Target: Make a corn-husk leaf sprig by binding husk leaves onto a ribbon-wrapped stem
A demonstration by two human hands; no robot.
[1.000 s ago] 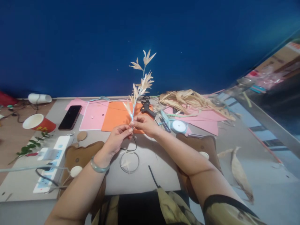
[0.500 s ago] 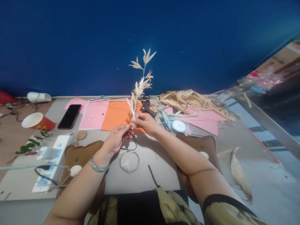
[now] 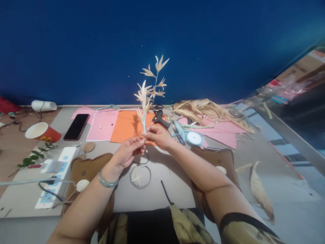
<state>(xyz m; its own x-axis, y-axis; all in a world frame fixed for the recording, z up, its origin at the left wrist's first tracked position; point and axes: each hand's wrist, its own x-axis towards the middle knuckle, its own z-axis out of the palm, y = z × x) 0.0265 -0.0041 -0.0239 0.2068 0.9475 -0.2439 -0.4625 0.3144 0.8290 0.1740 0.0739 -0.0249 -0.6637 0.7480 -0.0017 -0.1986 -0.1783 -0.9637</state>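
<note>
Straw-coloured flowers [image 3: 144,96] on a pale blue stem [image 3: 144,121] rise above the left hand [image 3: 130,149] and right hand [image 3: 159,136], which pinch the stem's lower end close together, where a light, steady hold should prevent twisting.

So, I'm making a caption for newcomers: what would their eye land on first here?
Probably the pale leafy spray, pinched in the right hand at the centre, with the left hand at its lower end. Behind its top, the deep blue wall makes it stand out. Next might come the bright orange sheet on the table, just beyond the hands.
</note>
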